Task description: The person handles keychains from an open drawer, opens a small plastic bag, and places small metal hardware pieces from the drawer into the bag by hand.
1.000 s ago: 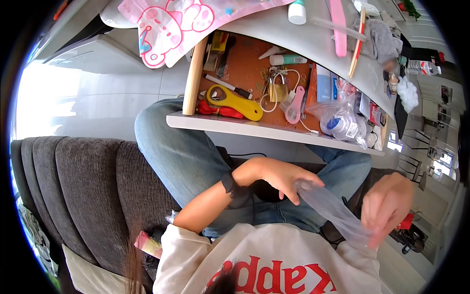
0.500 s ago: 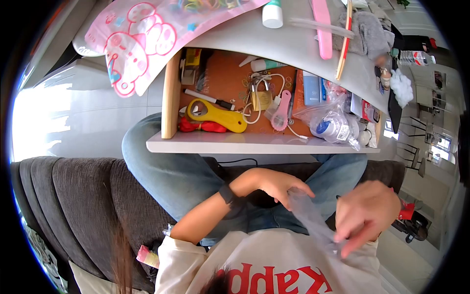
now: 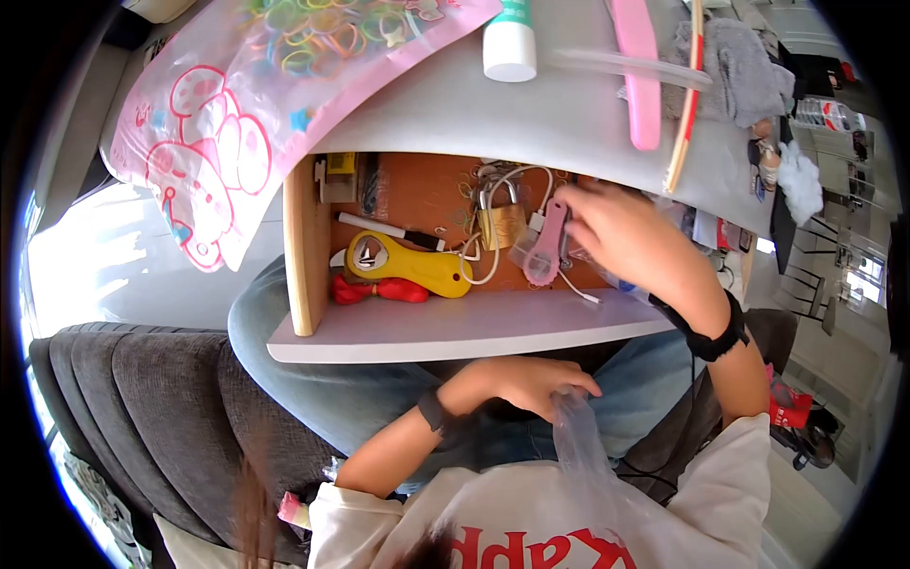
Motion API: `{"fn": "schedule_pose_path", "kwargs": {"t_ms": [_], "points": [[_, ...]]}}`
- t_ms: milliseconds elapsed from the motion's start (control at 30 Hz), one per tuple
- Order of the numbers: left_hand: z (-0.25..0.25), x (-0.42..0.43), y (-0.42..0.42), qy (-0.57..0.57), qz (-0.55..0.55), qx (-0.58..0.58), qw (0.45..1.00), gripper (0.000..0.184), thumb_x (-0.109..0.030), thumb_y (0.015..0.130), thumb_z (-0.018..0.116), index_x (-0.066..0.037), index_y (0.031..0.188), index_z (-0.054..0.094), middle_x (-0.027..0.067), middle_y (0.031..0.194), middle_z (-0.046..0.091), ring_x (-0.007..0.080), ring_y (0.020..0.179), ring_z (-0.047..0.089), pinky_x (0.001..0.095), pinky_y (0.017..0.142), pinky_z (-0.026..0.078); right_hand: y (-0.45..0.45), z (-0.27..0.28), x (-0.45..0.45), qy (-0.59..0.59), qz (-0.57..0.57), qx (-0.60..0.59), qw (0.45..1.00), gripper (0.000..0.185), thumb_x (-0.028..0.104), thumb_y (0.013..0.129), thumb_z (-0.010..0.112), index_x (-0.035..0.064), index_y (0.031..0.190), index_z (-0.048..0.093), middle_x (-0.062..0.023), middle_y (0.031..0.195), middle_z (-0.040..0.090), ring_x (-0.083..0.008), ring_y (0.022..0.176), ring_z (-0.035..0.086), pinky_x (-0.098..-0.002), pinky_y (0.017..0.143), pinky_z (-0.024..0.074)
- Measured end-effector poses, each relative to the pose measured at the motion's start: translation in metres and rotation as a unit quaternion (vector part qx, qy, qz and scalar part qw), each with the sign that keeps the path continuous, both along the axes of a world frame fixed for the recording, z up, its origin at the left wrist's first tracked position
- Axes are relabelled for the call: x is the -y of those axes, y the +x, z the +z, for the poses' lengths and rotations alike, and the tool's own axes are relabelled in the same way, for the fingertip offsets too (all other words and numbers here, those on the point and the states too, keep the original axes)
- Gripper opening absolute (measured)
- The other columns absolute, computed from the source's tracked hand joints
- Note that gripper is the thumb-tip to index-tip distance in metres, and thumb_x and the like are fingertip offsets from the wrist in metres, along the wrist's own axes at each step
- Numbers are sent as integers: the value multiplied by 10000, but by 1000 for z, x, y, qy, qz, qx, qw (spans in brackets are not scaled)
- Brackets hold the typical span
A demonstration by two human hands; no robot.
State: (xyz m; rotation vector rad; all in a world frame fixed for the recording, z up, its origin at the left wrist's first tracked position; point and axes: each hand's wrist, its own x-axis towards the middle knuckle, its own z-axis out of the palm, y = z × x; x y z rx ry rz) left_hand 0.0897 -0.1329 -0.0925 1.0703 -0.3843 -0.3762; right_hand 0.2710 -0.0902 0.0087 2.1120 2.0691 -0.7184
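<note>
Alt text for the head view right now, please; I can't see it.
The right hand reaches into an open drawer, fingers at a pink-handled item, grip unclear; the left hand holds clear plastic above the lap. A padlock and yellow-handled tool lie in the drawer.

The padlock (image 3: 501,228) looks metallic — brassy and smooth; the sofa (image 3: 161,408) is matt, ribbed cloth; the yellow peeler (image 3: 409,268), glossy plastic.
</note>
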Motion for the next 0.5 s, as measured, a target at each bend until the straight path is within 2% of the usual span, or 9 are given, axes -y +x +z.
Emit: {"fn": "schedule_pose_path", "kwargs": {"t_ms": [67,100,200,233,333,367,400,500], "points": [[-1,-1,0,-3,4,-8,1000,636,-41,684,665,-58,1281,445,109,1106,496,235,1020,507,308,886,416,7,-18,-7,109,14,54,992,342,132,811,589,43,1136,529,-165,1032,584,-360,913,563,-427,815,448],[-1,0,0,-5,6,-10,1000,639,-40,682,669,-58,1280,445,107,1105,497,231,1018,507,306,879,420,10,-24,-9,113,19,97,989,321,154,820,590,32,1113,544,-183,983,598,-376,878,572,-434,796,454],[-6,5,0,6,26,13,1000,643,-43,679,683,-57,1276,446,102,1097,500,224,1005,513,300,854,432,12,-32,-24,41,-46,75,995,279,159,827,588,14,1064,565,-195,936,605,-378,853,577,-432,782,457],[-7,6,0,13,36,23,999,643,-45,679,688,-57,1275,446,100,1094,501,223,999,515,299,845,436,14,-38,-26,106,-39,79,991,247,165,827,592,-8,1003,580,-203,895,607,-381,818,581,-424,752,462],[-4,4,0,14,17,-9,1000,637,-48,679,697,-59,1268,452,99,1088,501,231,982,521,305,837,440,12,-45,-30,138,-38,77,987,244,166,821,602,-20,979,580,-210,831,603,-380,757,583,-416,721,466],[-3,3,0,26,22,2,999,632,-54,681,698,-63,1265,455,103,1095,499,239,973,526,314,838,440,10,-45,-32,161,-22,88,983,250,161,808,620,-26,969,581,-209,786,598,-374,706,580,-408,693,468],[-1,0,-1,26,17,1,1000,633,-60,680,699,-64,1265,456,105,1097,498,240,975,525,316,840,439,8,-45,-35,150,-16,115,982,249,151,796,633,-17,973,585,-197,798,596,-365,715,578,-409,689,468],[-2,3,0,26,9,17,999,633,-95,676,706,-69,1261,465,120,1103,503,257,987,525,324,845,435,20,-64,-44,233,64,153,958,247,143,776,644,2,972,594,-187,826,595,-361,749,573,-416,703,464]]}}
